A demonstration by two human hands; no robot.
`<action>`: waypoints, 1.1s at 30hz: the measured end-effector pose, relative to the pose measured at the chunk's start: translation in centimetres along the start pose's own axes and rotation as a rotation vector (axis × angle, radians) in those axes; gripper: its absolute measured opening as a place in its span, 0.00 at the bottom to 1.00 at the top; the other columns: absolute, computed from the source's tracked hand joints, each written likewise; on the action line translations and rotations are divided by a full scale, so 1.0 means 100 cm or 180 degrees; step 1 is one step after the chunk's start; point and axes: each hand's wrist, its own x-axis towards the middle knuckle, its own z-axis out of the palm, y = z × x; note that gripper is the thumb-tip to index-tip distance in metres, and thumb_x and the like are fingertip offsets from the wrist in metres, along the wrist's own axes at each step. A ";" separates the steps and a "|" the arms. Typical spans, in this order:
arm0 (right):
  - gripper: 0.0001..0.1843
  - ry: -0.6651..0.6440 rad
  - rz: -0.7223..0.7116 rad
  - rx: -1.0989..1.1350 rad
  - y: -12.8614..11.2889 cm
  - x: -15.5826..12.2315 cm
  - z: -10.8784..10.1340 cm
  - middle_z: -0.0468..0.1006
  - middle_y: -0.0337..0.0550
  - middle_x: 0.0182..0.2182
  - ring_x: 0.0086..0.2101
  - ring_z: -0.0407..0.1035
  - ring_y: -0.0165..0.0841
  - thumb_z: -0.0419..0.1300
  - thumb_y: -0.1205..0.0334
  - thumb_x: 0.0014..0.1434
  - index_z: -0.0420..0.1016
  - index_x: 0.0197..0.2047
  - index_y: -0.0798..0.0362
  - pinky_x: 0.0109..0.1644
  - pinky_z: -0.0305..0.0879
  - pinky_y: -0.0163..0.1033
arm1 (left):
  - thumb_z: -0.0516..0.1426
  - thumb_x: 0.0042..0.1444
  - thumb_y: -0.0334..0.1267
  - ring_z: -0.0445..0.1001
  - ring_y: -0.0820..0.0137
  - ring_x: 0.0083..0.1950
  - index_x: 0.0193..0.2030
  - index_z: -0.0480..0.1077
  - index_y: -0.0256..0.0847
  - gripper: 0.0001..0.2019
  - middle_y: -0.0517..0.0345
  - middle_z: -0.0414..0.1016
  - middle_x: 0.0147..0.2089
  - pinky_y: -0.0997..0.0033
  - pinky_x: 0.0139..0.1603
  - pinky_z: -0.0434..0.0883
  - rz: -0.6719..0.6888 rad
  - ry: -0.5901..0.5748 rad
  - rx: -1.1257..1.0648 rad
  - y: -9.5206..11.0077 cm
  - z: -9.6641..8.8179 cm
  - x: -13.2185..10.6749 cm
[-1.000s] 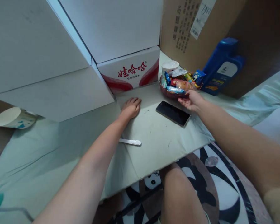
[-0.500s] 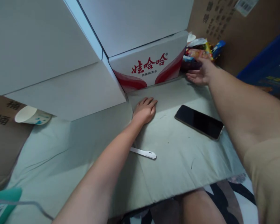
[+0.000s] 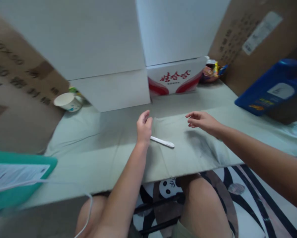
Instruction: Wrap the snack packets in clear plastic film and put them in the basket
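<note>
My left hand is lifted just above the pale green table cover, turned on its edge, with the fingers loosely curved and nothing in them. A small white plastic stick lies right beside its wrist. My right hand hovers to the right of it, fingers stretched towards the left and holding nothing. Below my right forearm there is a dark blurred patch on the cover; I cannot make out what it is.
White boxes and a red-and-white carton stand at the back. A bowl of wrapped snacks sits far right, with a blue bottle nearer. A paper cup stands left, and a teal case with a cable sits front left.
My right hand drew back from the snack bowl to the table's middle. My left hand lifted off the cover. The camera swung left and the dark phone no longer shows clearly.
</note>
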 end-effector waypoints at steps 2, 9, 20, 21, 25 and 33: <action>0.11 -0.0279 -0.0386 -0.0383 -0.013 -0.001 0.037 0.71 0.34 0.24 0.27 0.70 0.30 0.63 0.69 0.51 0.76 0.40 0.51 0.33 0.66 0.35 | 0.59 0.55 0.32 0.79 0.61 0.61 0.49 0.77 0.39 0.15 0.47 0.82 0.56 0.58 0.69 0.70 -0.0196 0.0441 -0.0352 0.005 -0.043 -0.026; 0.17 -0.1252 -0.1742 -0.1544 -0.090 0.019 0.218 0.68 0.32 0.22 0.26 0.62 0.30 0.56 0.68 0.48 0.77 0.42 0.52 0.34 0.60 0.37 | 0.59 0.53 0.32 0.79 0.64 0.58 0.48 0.77 0.39 0.15 0.48 0.81 0.53 0.61 0.65 0.71 -0.0375 0.1177 -0.0561 0.021 -0.163 -0.030; 0.33 -0.0824 -0.2932 -0.2949 -0.208 0.118 0.497 0.72 0.57 0.58 0.55 0.69 0.47 0.54 0.73 0.60 0.68 0.68 0.48 0.57 0.64 0.48 | 0.59 0.51 0.36 0.74 0.72 0.35 0.39 0.70 0.42 0.08 0.63 0.71 0.31 0.70 0.45 0.70 -0.0987 0.1164 -0.1184 0.008 -0.260 -0.009; 0.35 -0.0653 -0.2834 -0.3083 -0.216 0.131 0.513 0.71 0.58 0.59 0.56 0.68 0.48 0.55 0.74 0.60 0.66 0.70 0.46 0.57 0.63 0.49 | 0.59 0.51 0.35 0.74 0.72 0.34 0.38 0.69 0.42 0.07 0.63 0.71 0.31 0.70 0.44 0.70 -0.1040 0.1128 -0.1219 0.007 -0.263 -0.007; 0.32 -0.0209 -0.2228 -0.3451 -0.230 0.181 0.552 0.69 0.60 0.59 0.57 0.65 0.52 0.60 0.69 0.62 0.68 0.69 0.48 0.59 0.61 0.55 | 0.59 0.50 0.34 0.72 0.71 0.33 0.35 0.70 0.42 0.05 0.61 0.72 0.31 0.69 0.41 0.68 -0.1228 0.0695 -0.1266 0.001 -0.274 -0.004; 0.19 -0.0274 -0.2352 -0.3736 -0.227 0.200 0.556 0.70 0.60 0.59 0.60 0.62 0.54 0.62 0.66 0.60 0.80 0.54 0.57 0.66 0.51 0.62 | 0.59 0.51 0.35 0.68 0.70 0.33 0.29 0.69 0.42 0.02 0.60 0.69 0.29 0.70 0.37 0.65 -0.1344 0.0414 -0.1046 -0.003 -0.294 -0.002</action>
